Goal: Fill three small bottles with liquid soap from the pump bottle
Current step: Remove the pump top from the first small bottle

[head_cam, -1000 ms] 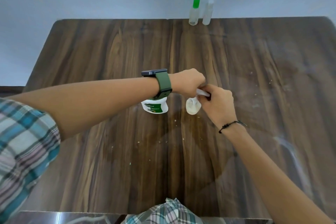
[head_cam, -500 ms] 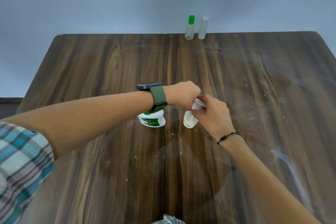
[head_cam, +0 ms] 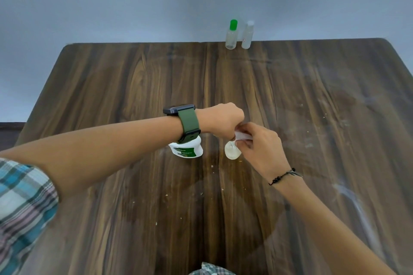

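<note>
At the centre of the frame, my left hand point(head_cam: 223, 121) is clenched over the top of the pump bottle point(head_cam: 186, 149), whose white body with a green label stands upright on the bench point(head_cam: 134, 78) beneath my wrist. The pump head is hidden under that hand. My right hand point(head_cam: 260, 148) grasps a small clear bottle point(head_cam: 232, 152) by its upper part, fingers pinched around the neck. This bottle stands just right of the pump bottle, apart from it, with its base at or near the bench surface; I cannot tell whether it touches. Pale liquid shows in its lower part. My two hands touch above its mouth.

At the upper centre-right of the frame, at the far bench edge, two more small bottles stand upright side by side: a green-capped bottle point(head_cam: 231, 34) and a clear-capped bottle point(head_cam: 247, 35).

A green-strapped watch point(head_cam: 187, 123) sits on my left wrist, and a dark cord bracelet point(head_cam: 283, 176) on my right.
</note>
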A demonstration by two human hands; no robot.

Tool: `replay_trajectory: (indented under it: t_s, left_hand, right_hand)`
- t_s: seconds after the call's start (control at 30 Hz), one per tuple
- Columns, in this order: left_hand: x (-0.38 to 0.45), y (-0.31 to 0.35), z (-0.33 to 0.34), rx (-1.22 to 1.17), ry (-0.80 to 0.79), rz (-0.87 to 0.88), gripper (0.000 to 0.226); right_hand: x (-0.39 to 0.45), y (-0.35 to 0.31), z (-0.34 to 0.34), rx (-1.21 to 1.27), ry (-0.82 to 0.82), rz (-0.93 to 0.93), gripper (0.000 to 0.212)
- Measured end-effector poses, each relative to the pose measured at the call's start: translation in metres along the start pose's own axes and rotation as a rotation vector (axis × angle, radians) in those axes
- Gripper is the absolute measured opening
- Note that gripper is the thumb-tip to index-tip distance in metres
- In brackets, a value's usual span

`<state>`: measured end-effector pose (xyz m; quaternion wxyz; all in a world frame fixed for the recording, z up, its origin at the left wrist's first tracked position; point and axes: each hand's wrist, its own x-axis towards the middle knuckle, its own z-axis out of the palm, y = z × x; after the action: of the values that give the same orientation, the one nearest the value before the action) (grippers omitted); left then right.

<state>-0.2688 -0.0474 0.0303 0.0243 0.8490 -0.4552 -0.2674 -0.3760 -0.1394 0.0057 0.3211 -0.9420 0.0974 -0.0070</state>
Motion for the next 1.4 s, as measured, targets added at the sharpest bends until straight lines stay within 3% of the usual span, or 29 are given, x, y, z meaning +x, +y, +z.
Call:
replay_trajectory:
  t_s: [0.97,1.23,1.4]
  left_hand:
    - [-0.012,-0.001,0.009,-0.023,0.004,-0.036,0.021]
    - [-0.017,0.001,0.007,-0.047,-0.001,-0.038,0.025]
    - [-0.019,-0.002,-0.007,-0.038,0.006,-0.020,0.030]
  right_hand:
    - [0.002,0.008,0.015,-0.015,-0.099,0.013,0.026]
    - [0.001,0.009,0.015,-0.053,-0.165,-0.003,0.038]
    - [0.000,0.005,-0.004,-0.101,-0.231,-0.070,0.058]
